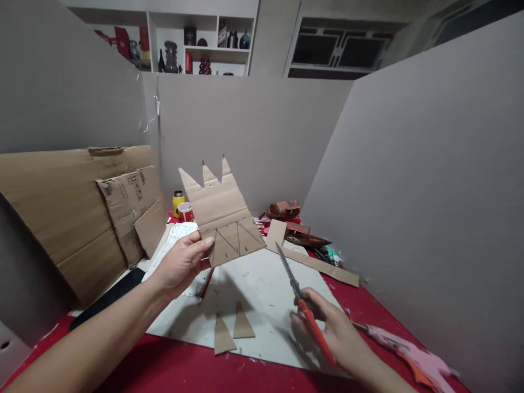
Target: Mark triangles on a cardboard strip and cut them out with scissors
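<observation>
My left hand (186, 262) pinches the lower left corner of a cardboard piece (223, 207), held up above the work surface. Three pointed spikes run along its top edge, and drawn triangle lines cross its lower part. In my right hand (327, 327) is a pair of scissors (303, 303) with orange handles, blades pointing up toward the cardboard but apart from it. Two small cardboard triangles (224, 334) lie on the white sheet (270, 305) below. A red pencil (206, 285) rests behind my left hand.
Large cardboard sheets (61, 213) lean at the left. A yellow bottle (177, 203) and a red-and-white mug (185, 212) stand at the back. On the right lie a cardboard strip (327, 267), a wooden model boat (303, 237) and a pink glue gun (409, 352). Grey panels enclose the table.
</observation>
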### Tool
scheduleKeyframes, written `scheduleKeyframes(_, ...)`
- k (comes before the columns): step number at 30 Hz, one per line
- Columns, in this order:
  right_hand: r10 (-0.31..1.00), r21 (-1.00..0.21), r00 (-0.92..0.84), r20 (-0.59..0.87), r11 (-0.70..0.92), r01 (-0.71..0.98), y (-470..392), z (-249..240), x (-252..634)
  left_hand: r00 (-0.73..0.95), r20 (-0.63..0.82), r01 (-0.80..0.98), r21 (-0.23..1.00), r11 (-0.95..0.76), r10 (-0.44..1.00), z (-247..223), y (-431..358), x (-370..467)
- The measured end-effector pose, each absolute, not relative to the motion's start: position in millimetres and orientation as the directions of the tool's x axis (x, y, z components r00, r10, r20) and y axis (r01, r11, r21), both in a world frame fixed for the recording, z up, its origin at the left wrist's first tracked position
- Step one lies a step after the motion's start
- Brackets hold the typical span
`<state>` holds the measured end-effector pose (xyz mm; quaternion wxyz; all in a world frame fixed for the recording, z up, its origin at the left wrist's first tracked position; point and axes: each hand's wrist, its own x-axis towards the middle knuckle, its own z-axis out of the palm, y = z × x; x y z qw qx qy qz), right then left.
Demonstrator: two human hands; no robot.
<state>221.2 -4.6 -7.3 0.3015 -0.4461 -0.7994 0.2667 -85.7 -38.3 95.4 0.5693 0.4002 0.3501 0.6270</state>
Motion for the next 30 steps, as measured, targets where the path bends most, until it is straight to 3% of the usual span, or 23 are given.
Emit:
scheduleKeyframes(4,0.835,-0.811,-0.517,0.188,0.429,0.398,-10.4,4.7,212.0,-0.093,0.174,-0.453,0.869,-0.197,0.980,118.8,-25.3,-75.0)
scheduleKeyframes(7,0.784,-0.816,-0.585,0.209,0.469,0.338,-5.8,11.8,204.3,-0.123,0.256,-0.437,0.854,-0.283,0.959,135.3,-15.2,-65.5)
scheduleKeyframes(14,0.767,-0.824,-0.546,0.338,0.521,0.221,1.5,6.3,190.5,-0.070,0.375,-0.317,0.870,-0.377,0.924,140.9,9.3,-39.9)
scheduleKeyframes(30,0.849,-0.941,-0.490,0.200,0.305,0.144,-0.7,-8.9,189.0,0.117,0.280,-0.244,0.938,-0.246,0.953,107.2,35.5,-20.1)
